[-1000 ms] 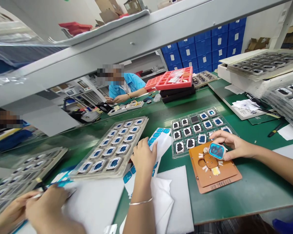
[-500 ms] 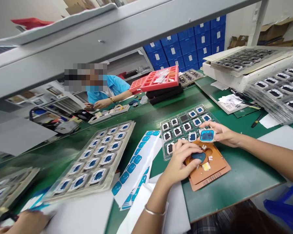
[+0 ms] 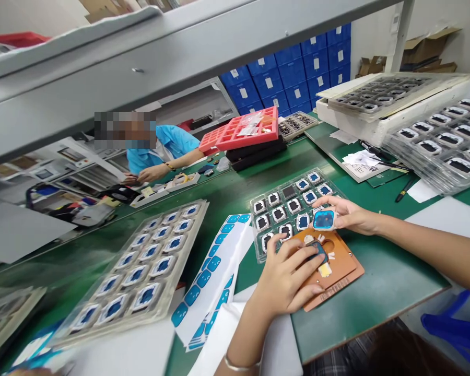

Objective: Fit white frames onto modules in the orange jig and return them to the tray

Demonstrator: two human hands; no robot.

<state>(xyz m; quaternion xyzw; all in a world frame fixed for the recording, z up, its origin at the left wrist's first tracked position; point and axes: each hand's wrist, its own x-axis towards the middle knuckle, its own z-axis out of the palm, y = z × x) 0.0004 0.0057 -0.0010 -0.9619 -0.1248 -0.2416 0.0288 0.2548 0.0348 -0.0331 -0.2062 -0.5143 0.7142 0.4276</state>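
The right hand (image 3: 348,215) pinches a case (image 3: 323,219) between thumb and fingers, its blue, glossy face turned towards me; the case sits in the air just above the far edge of an orange jig (image 3: 344,263). I cannot make out every fingertip there, as the case covers some of them.

The left hand (image 3: 293,271) reaches over the jig from the near left, fingers spread. Two fingertips lie on a dark blue piece (image 3: 319,253) at the middle of the jig, hiding much of it; I cannot tell how firmly they press. The thumb points to the jig's near edge, and the hand covers the jig's left side.

Behind the jig, a clear tray (image 3: 271,225) of cases is partly blocked from my view by both hands. Left of it lies a sheet (image 3: 219,277) of blue stickers, then a second tray (image 3: 180,269).

At the bottom left corner I get only a blurred sliver of a co-worker's hand (image 3: 35,372), cut off by the edge. Across the bench, a person in a blue shirt (image 3: 178,141) holds something too small for me to identify.
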